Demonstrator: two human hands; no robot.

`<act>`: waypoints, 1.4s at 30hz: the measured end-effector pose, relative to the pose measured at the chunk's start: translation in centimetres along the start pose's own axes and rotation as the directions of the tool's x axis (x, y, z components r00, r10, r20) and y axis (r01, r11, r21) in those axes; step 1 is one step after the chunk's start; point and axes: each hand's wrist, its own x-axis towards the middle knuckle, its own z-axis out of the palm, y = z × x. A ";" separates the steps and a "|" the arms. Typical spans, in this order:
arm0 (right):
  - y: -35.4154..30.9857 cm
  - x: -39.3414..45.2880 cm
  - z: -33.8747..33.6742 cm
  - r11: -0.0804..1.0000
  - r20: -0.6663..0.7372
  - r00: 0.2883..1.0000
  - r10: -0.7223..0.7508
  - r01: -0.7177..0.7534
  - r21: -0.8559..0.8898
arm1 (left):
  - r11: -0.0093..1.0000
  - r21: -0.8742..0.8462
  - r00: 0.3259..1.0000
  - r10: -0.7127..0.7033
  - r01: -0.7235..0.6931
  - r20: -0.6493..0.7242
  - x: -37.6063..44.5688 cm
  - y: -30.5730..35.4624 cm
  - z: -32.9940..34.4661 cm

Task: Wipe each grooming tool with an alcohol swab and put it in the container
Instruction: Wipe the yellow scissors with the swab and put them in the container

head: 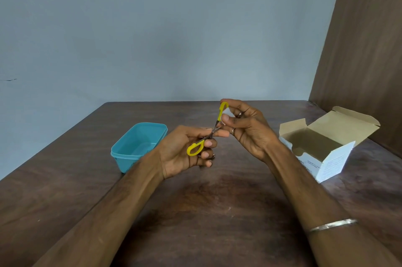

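Small scissors with yellow handles (195, 149) are held spread apart above the table. My left hand (182, 151) grips the lower handle loop and the metal blades near the pivot. My right hand (245, 127) pinches a small white alcohol swab (228, 112) against the upper yellow handle (223, 110). A teal plastic container (130, 149) stands on the table to the left of my left hand; its inside looks empty.
An open cardboard box (326, 145) with its flaps up sits on the right of the brown wooden table (206, 212). A dark wooden panel (365, 49) rises at the far right. A bangle (332, 224) circles my right forearm.
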 end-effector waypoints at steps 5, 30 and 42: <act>0.1 0.0 0.2 1.000 -0.003 1.000 0.000 0.000 -0.010 | 0.999 -0.032 1.000 -0.017 0.017 0.015 -0.1 0.1 0.2; 1.1 0.4 -0.8 0.981 -0.218 0.974 -0.058 0.015 -0.192 | 0.977 0.031 0.962 0.211 -0.209 -0.171 0.2 0.4 -0.1; 1.4 0.2 -0.7 0.933 -0.171 0.985 0.029 -0.088 -0.349 | 0.803 0.381 0.692 0.592 -0.459 -0.413 0.7 -0.2 -0.3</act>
